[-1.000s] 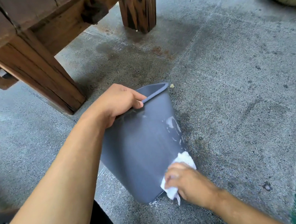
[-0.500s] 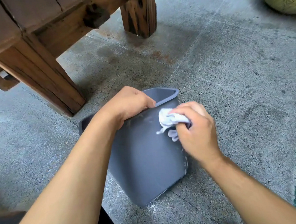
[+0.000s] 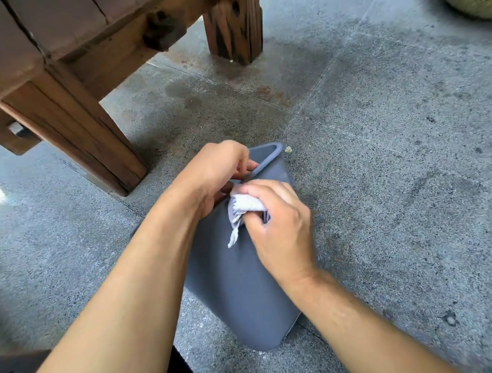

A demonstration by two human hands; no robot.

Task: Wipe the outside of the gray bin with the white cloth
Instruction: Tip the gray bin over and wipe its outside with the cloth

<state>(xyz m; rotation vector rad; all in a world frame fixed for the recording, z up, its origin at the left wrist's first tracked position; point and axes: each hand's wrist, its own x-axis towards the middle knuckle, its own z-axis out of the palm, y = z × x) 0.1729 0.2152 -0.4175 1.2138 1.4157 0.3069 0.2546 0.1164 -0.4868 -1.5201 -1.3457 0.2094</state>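
We have the gray bin (image 3: 241, 280) tilted on the concrete floor (image 3: 387, 172) at centre frame, its rim toward 12 o'clock near the wooden bench leg (image 3: 84, 141). Our left hand (image 3: 216, 174) has its fingers curled over that rim, and our right hand (image 3: 279, 228) is closed on the bunched white cloth (image 3: 245, 206) against the upper wall. We judge that hard pressure here could skid the resting bottom edge or loosen the rim grip, and the dangling cloth tail could drag without wiping.

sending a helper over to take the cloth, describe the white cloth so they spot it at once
Start at the heavy wooden table leg on the gray floor; just in front of it a tilted gray bin is held by its rim in the left hand. The white cloth is bunched in the right hand, pressed on the bin's outer wall near the rim. It is the only white, crumpled thing there.
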